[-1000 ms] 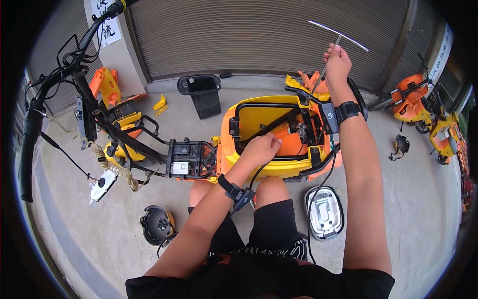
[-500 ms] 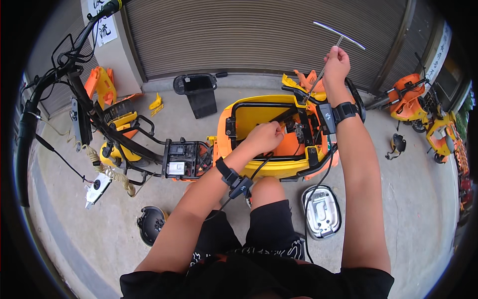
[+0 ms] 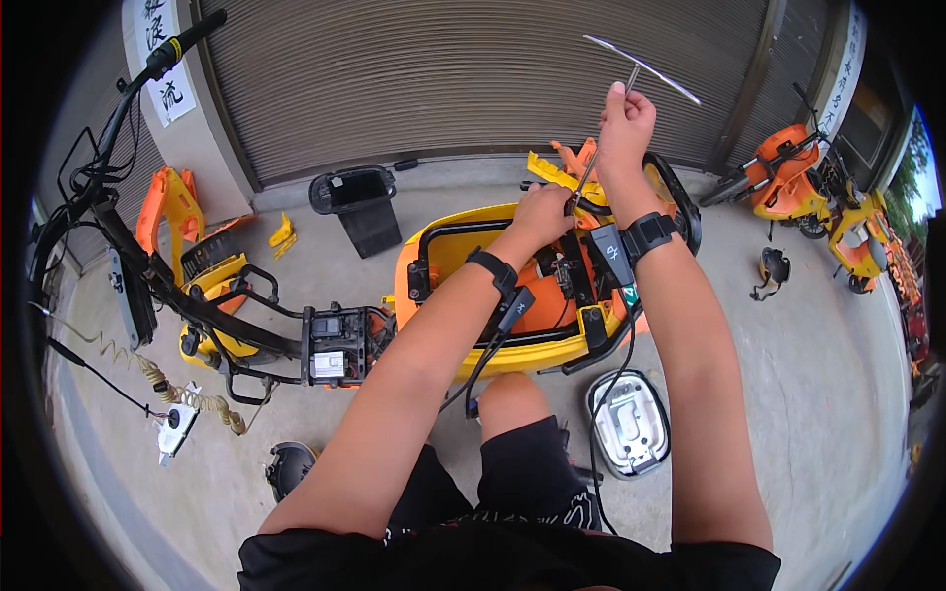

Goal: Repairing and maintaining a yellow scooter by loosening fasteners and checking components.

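My right hand (image 3: 627, 123) is raised and closed around a T-handle wrench (image 3: 642, 69), just below its silver crossbar. The wrench's thin shaft slants down to the rear of a yellow and orange scooter body (image 3: 483, 214). There my left hand (image 3: 542, 215) sits at the body's far rim with bent fingers closed beside the lower end of the shaft. What those fingers hold is hidden. Below both hands, the open body shows an orange inner floor (image 3: 537, 313) and dark metal parts with wires. Each wrist wears a black strap with a small box.
The bare scooter frame (image 3: 266, 330) with its handlebar extends left. A black bin (image 3: 367, 212) stands by the shutter. Loose yellow and orange panels (image 3: 182, 217) lie at the far left. A silver-white cover (image 3: 629, 424) and a black bowl-shaped part (image 3: 288, 471) rest near my legs. Other scooters (image 3: 798, 177) stand right.
My left hand has moved up and away from inside the body to the wrench's lower end. My right hand keeps hold of the wrench. The whole view has shifted slightly.
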`<state>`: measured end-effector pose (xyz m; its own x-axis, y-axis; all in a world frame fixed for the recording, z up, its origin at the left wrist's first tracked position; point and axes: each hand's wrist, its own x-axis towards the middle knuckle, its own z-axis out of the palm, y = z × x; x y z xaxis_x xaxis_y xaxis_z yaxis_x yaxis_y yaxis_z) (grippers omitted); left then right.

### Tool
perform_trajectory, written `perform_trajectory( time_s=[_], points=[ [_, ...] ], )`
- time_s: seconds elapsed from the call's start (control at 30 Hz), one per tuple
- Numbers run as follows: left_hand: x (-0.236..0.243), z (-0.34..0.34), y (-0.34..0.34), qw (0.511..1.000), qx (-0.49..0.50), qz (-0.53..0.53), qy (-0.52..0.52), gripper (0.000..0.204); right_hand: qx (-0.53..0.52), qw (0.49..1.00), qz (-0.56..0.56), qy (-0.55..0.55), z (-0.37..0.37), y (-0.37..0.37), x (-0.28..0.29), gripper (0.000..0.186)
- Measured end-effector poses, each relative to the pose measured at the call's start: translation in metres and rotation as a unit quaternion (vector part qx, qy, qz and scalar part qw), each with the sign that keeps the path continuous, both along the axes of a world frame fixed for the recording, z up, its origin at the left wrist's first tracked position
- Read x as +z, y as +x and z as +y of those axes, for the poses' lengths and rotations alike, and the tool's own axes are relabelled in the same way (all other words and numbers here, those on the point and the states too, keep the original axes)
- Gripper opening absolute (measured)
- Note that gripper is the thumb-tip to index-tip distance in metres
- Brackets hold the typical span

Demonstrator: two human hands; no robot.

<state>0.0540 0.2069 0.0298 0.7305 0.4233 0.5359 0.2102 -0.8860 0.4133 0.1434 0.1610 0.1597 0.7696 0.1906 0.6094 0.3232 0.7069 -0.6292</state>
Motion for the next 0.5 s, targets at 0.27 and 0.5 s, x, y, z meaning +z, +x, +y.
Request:
perform_trajectory(
  time_s=[0.27, 0.5],
  points=[
    [-0.002, 0.017, 0.011, 0.999, 0.010, 0.048, -0.005, 0.033, 0.096, 0.994, 0.028, -0.048, -0.009, 0.000, 0.001, 0.018],
    [-0.007, 0.018, 0.012, 1.000, -0.012, -0.011, -0.019, 0.032, 0.020, 0.988, 0.069, -0.137, -0.003, 0.005, 0.007, 0.029]
  ],
)
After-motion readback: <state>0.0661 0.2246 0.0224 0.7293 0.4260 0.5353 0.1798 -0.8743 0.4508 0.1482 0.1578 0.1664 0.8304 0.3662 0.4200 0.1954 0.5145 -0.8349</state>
